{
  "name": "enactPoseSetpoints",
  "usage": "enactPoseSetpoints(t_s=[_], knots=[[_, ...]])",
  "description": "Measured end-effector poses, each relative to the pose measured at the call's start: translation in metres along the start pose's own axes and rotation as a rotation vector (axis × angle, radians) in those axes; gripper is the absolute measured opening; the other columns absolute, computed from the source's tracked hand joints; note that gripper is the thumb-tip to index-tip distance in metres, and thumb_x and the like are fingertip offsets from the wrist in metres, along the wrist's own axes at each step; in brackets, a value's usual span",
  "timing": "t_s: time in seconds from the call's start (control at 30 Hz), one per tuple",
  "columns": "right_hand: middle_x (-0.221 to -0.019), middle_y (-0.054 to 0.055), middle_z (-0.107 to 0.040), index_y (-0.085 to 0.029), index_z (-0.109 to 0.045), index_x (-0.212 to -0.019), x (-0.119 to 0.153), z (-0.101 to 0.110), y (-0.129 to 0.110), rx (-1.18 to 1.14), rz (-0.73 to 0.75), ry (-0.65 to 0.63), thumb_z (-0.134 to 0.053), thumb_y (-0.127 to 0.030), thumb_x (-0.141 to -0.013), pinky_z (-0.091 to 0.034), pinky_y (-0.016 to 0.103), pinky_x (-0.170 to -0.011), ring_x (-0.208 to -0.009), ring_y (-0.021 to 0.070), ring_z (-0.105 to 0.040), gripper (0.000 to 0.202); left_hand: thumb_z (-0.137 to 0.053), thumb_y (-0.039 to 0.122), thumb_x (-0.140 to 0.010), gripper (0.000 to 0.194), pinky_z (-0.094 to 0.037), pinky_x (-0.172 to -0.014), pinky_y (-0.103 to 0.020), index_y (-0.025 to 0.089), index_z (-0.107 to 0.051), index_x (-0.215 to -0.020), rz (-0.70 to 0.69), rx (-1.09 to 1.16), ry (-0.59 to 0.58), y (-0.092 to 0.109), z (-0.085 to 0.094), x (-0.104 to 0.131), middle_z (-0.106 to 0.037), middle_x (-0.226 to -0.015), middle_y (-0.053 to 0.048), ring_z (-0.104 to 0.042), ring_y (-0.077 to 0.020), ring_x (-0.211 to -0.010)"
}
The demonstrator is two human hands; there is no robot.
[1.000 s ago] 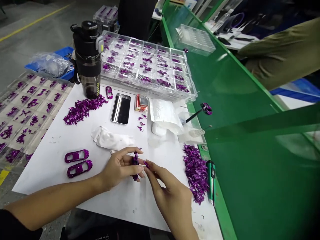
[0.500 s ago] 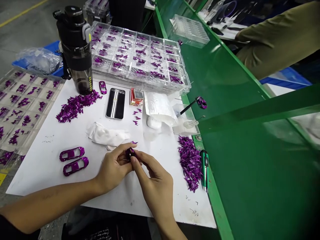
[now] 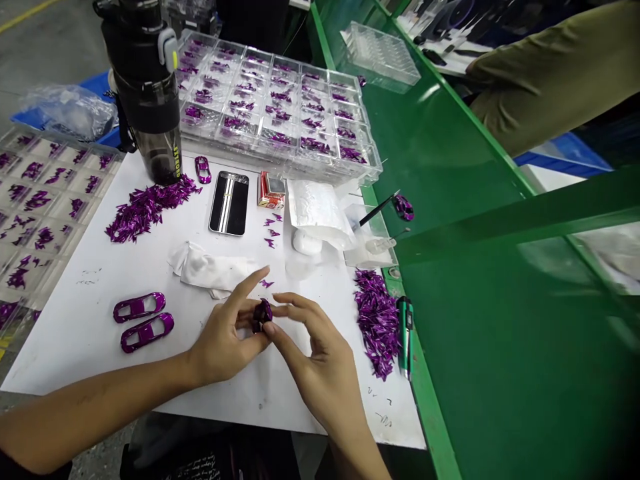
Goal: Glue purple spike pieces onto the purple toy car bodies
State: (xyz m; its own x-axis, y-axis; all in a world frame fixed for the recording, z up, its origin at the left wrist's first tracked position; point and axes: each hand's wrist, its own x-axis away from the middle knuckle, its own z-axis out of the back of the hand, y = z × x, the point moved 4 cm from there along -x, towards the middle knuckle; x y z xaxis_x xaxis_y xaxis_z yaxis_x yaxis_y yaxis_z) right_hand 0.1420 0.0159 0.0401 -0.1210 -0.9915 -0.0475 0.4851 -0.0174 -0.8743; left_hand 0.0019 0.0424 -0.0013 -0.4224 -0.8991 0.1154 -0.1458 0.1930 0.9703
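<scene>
A small dark purple car body (image 3: 261, 315) is held up over the white work surface, end-on to the camera. My left hand (image 3: 225, 337) grips it from the left, its index finger raised off the part. The thumb of my right hand (image 3: 320, 353) touches the near right side of the car body, and its other fingers are spread. Two purple car bodies (image 3: 146, 333) lie side by side left of my hands. A folded white cloth (image 3: 210, 269) lies just beyond my left hand, with a small purple piece (image 3: 267, 284) near its right end.
Purple pieces are heaped by the black bottle (image 3: 153, 113) and at the right (image 3: 377, 323), beside a green cutter (image 3: 405, 337). Compartment trays (image 3: 275, 107) stand behind a phone (image 3: 229, 203). A green metal partition (image 3: 475, 253) borders the right. Beyond it shows a person's sleeve (image 3: 555, 80).
My left index finger has lifted off the car body, and my right fingers have spread away from it. More of the part shows. The whole view has shifted slightly.
</scene>
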Motion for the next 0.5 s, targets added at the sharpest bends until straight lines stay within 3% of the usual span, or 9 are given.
enactPoseSetpoints(t_s=[0.07,0.13,0.23,0.33,0.43,0.5], knots=[[-0.131,0.006,-0.075,-0.029,-0.074,-0.125,-0.002,0.0,0.003,-0.031,0.013,-0.118,-0.07,-0.034,-0.094,-0.06,0.044,-0.106,-0.124,0.0271,-0.071,0.032,-0.07,0.014,-0.088,0.088,-0.059,-0.093,-0.035,0.03,-0.029,-0.164,-0.023,-0.021,-0.06,-0.002,0.0,0.0,-0.074,-0.101,-0.003,-0.073,-0.0187,-0.096],[-0.129,0.005,-0.076,-0.028,-0.071,-0.132,-0.002,-0.003,0.005,-0.045,0.019,-0.193,-0.063,-0.032,-0.098,-0.062,0.041,-0.104,-0.121,0.0258,-0.073,0.035,-0.066,0.014,-0.091,0.084,-0.058,-0.094,-0.037,0.03,-0.029,-0.164,-0.044,-0.078,-0.084,-0.004,0.001,0.001,-0.073,-0.102,-0.003,-0.072,-0.019,-0.096],[-0.123,0.005,-0.079,-0.026,-0.073,-0.13,-0.001,-0.006,0.009,-0.002,0.002,-0.151,-0.06,-0.033,-0.099,-0.064,0.041,-0.099,-0.114,0.0262,-0.076,0.034,-0.062,0.018,-0.095,0.076,-0.058,-0.095,-0.039,0.029,-0.031,-0.163,-0.039,-0.14,-0.087,-0.007,0.0,0.003,-0.072,-0.103,-0.003,-0.071,-0.019,-0.093],[-0.132,0.004,-0.075,-0.028,-0.069,-0.136,0.002,-0.002,0.01,0.049,0.016,-0.186,-0.059,-0.035,-0.1,-0.062,0.044,-0.104,-0.121,0.0267,-0.073,0.038,-0.064,0.018,-0.094,0.079,-0.058,-0.093,-0.039,0.026,-0.026,-0.163,0.011,-0.116,-0.069,-0.005,-0.002,0.003,-0.072,-0.101,-0.003,-0.071,-0.02,-0.094],[-0.137,0.002,-0.072,-0.03,-0.068,-0.138,0.001,0.02,0.005,0.102,0.068,-0.25,-0.063,-0.039,-0.099,-0.06,0.041,-0.106,-0.125,0.0257,-0.07,0.04,-0.071,0.022,-0.09,0.074,-0.057,-0.096,-0.04,0.022,-0.038,-0.156,0.064,-0.102,-0.021,-0.001,-0.002,0.002,-0.074,-0.105,-0.006,-0.071,-0.0227,-0.102],[-0.12,0.002,-0.08,-0.029,-0.077,-0.121,-0.008,0.048,0.002,0.202,0.055,-0.114,-0.064,-0.044,-0.098,-0.064,0.039,-0.096,-0.112,0.0265,-0.076,0.03,-0.074,0.028,-0.089,0.055,-0.057,-0.097,-0.04,0.021,-0.055,-0.14,0.081,-0.113,0.002,0.002,-0.001,0.001,-0.074,-0.113,-0.009,-0.071,-0.0242,-0.107]])
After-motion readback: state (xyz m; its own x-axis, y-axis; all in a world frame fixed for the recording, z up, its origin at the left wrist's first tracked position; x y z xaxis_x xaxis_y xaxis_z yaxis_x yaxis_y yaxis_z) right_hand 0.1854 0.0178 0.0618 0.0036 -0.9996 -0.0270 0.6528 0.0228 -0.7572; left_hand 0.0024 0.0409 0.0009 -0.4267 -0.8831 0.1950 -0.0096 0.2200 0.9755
